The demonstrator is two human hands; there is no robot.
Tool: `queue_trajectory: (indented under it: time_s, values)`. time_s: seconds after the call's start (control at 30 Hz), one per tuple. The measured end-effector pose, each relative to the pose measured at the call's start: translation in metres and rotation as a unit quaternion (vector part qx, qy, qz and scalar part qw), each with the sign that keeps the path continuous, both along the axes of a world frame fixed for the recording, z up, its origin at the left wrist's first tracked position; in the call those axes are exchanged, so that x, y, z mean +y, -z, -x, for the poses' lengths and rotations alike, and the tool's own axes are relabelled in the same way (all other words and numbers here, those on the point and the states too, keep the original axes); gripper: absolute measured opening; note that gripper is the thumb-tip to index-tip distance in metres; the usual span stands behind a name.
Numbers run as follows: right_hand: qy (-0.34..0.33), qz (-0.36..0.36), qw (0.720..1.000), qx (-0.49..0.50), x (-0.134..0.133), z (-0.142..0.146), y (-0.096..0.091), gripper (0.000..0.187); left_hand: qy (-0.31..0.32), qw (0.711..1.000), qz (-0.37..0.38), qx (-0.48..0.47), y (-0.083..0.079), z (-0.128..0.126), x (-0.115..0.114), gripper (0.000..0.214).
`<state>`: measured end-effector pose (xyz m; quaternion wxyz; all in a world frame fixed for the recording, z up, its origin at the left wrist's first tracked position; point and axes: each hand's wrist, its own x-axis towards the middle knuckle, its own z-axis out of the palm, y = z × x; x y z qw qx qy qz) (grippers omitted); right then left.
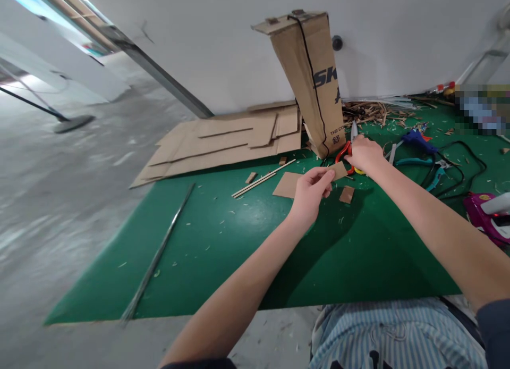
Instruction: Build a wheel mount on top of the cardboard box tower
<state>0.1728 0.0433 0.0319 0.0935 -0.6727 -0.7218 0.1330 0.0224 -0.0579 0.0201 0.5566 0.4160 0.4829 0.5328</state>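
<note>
left hand (311,191) pinching small brown cardboard scrap (339,170) | right hand (364,153) grip wrapped on orange-handled scissors (343,151), just tower-side of scrap | blades toward tall cardboard tower (314,76)

Matt brown cardboard piece (338,170); glossy green mat (247,252)

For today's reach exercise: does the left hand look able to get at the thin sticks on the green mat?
Probably yes: the sticks lie uncovered beside the left hand, though it holds a cardboard scrap.
</note>
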Motion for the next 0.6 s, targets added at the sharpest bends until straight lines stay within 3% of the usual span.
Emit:
queue_trajectory:
  time_s: [0.17, 0.33, 0.5, 0.6]
  values:
    - [0.091, 0.041, 0.989, 0.112, 0.008, 0.0, 0.002, 0.062, -0.01, 1.0, -0.024, -0.012, 0.002, 0.0, 0.001, 0.025]
    - [0.157, 0.054, 0.947, 0.273, 0.003, -0.02, 0.002, 0.058, -0.021, 0.998, -0.045, -0.047, 0.002, 0.002, 0.002, 0.019]
    - [0.158, 0.038, 0.887, 0.433, -0.018, -0.031, -0.003, 0.053, -0.03, 0.996, -0.039, -0.074, 0.0, 0.002, 0.001, 0.019]
    - [0.12, 0.042, 0.803, 0.582, -0.036, -0.033, -0.007, 0.052, -0.033, 0.995, -0.028, -0.085, -0.002, 0.002, 0.002, 0.021]
